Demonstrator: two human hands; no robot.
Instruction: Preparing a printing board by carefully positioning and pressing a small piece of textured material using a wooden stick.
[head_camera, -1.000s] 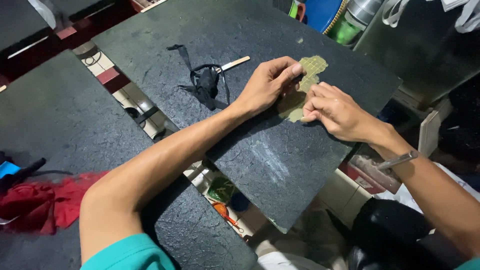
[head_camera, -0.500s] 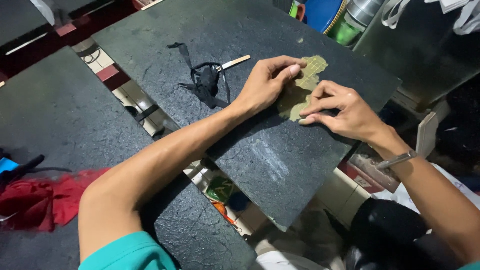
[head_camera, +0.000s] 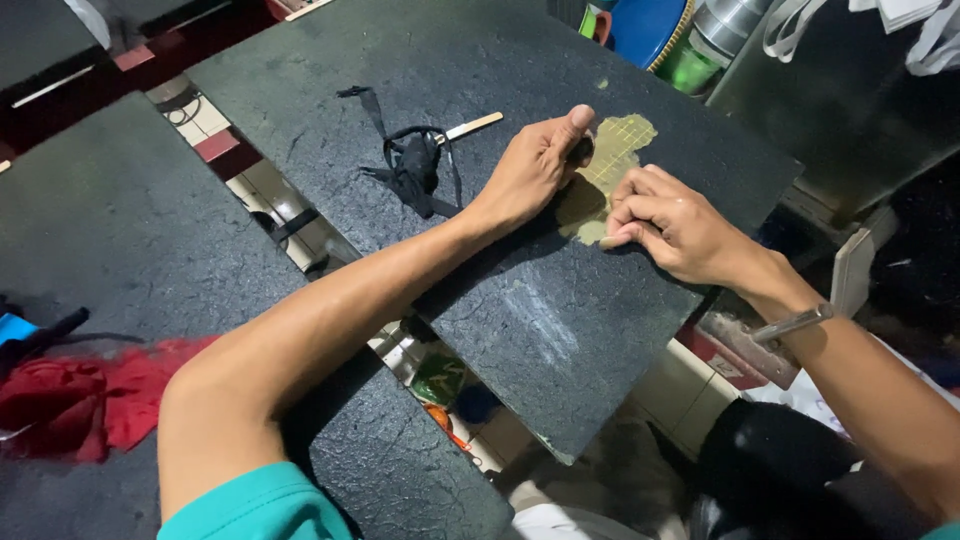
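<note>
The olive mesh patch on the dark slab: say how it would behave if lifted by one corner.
The olive mesh patch lies flat and thin with a ragged outline, so it would probably flop and weigh little. Both the left hand and right hand press it, suggesting it might otherwise shift.

Yellow-green patch on the dark slab

The thin, flat patch (head_camera: 612, 160) has a faint grid of squares and ragged edges. It lies spread near the slab's far right edge, partly covered by both hands pressing on it.
</note>
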